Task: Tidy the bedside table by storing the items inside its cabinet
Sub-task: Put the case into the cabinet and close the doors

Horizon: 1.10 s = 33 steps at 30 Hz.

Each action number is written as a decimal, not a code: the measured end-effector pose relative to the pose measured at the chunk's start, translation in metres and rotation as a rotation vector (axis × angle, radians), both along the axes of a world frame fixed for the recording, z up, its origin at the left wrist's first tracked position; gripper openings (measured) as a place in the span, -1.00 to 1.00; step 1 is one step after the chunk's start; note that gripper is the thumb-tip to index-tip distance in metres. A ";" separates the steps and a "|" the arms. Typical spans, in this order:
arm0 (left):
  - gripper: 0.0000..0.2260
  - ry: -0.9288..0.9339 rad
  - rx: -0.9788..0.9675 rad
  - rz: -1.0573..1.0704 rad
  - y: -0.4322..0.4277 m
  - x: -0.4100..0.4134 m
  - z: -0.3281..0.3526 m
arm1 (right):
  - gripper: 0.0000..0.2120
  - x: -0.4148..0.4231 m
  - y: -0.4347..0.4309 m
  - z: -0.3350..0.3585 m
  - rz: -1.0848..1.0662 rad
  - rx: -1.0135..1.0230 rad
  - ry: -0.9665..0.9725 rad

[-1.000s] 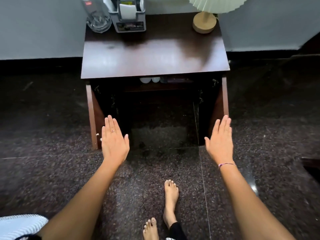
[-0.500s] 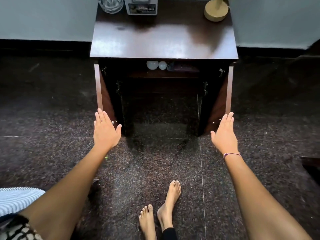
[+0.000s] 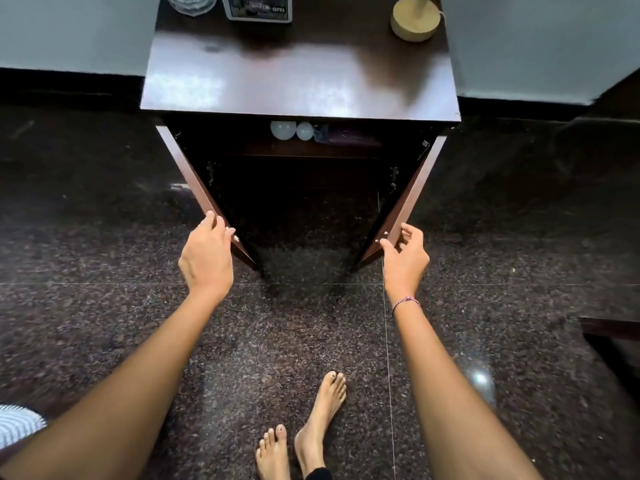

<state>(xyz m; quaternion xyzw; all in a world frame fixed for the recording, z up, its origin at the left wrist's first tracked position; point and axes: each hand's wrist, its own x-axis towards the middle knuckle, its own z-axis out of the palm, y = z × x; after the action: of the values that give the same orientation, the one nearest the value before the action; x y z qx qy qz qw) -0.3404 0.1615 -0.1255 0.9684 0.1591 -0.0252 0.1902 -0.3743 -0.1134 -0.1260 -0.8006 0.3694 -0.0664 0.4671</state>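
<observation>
The dark wooden bedside table stands against the wall with both cabinet doors swung open. My left hand curls around the outer edge of the left door. My right hand grips the outer edge of the right door. On the shelf inside lie two white bulbs and a dark flat item. The lower compartment is dark and I cannot tell what it holds.
At the back of the tabletop stand a glass, a grey box device and a lamp's wooden base. My bare feet rest on the dark speckled floor. Dark furniture edge sits at right.
Both hands went from flat, open palms beside the doors to curled grips on the door edges. The camera moved closer and looks more steeply down.
</observation>
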 end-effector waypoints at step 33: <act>-0.39 0.485 -0.617 0.134 -0.050 0.099 -0.043 | -0.49 0.122 0.010 -0.032 0.462 0.454 0.437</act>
<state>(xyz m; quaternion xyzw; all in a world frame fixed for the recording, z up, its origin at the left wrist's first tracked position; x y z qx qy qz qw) -0.2418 0.1117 -0.1686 0.8193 0.2475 -0.2874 0.4301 -0.2526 -0.1033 -0.1585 -0.7342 0.2753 0.2960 0.5455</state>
